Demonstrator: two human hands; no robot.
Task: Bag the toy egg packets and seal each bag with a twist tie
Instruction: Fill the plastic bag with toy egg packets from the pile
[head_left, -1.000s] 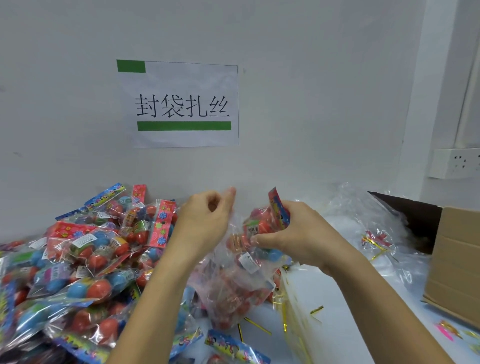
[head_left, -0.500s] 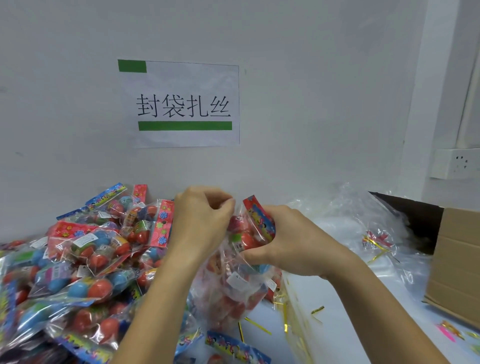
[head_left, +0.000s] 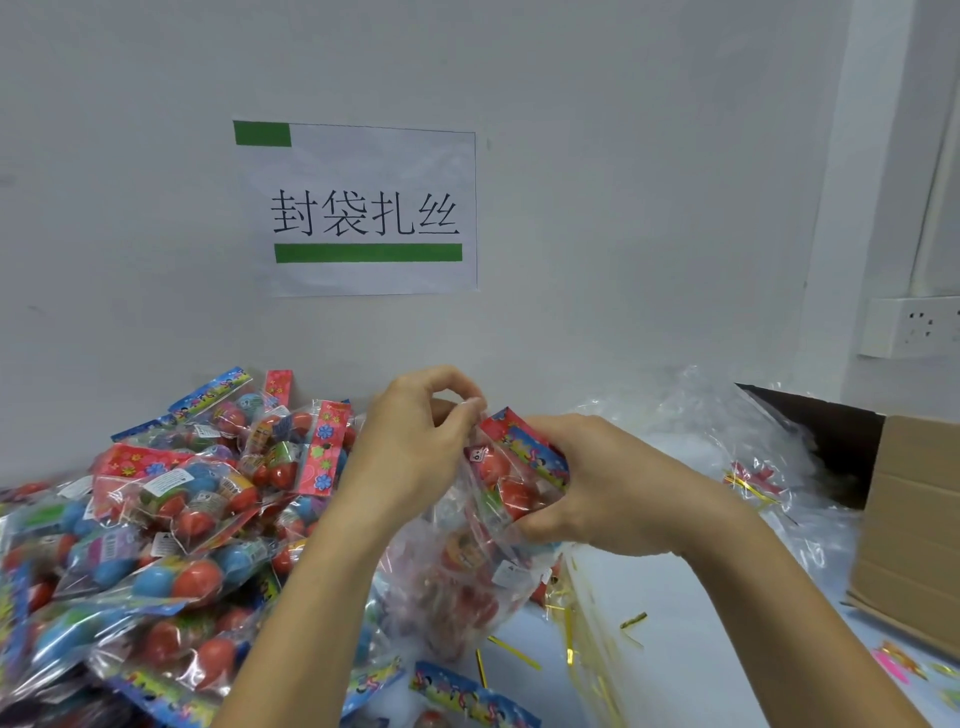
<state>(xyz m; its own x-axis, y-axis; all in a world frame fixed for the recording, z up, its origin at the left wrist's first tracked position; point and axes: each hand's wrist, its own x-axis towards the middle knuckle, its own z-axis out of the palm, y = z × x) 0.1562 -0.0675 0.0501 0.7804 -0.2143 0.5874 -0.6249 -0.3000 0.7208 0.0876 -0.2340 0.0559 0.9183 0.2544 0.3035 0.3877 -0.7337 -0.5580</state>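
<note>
My right hand (head_left: 597, 488) grips a toy egg packet (head_left: 514, 467) with a red and blue header card, its lower part pushed into the mouth of a clear plastic bag (head_left: 452, 587). My left hand (head_left: 415, 441) pinches the upper rim of that bag at the packet's top. The bag holds several other egg packets and rests on the white table (head_left: 701, 639). A big heap of loose egg packets (head_left: 171, 519) fills the left side. Gold twist ties (head_left: 514, 652) lie on the table below the bag.
A brown cardboard box (head_left: 914, 525) stands at the right edge. Crumpled clear bags (head_left: 737, 441) with gold ties lie between it and my hands. A paper sign (head_left: 363, 213) hangs on the wall, and a socket (head_left: 914, 325) sits at the far right.
My right hand has lowered the packet from above the bag down into its mouth. My left hand has come closer and now pinches the bag rim beside the packet.
</note>
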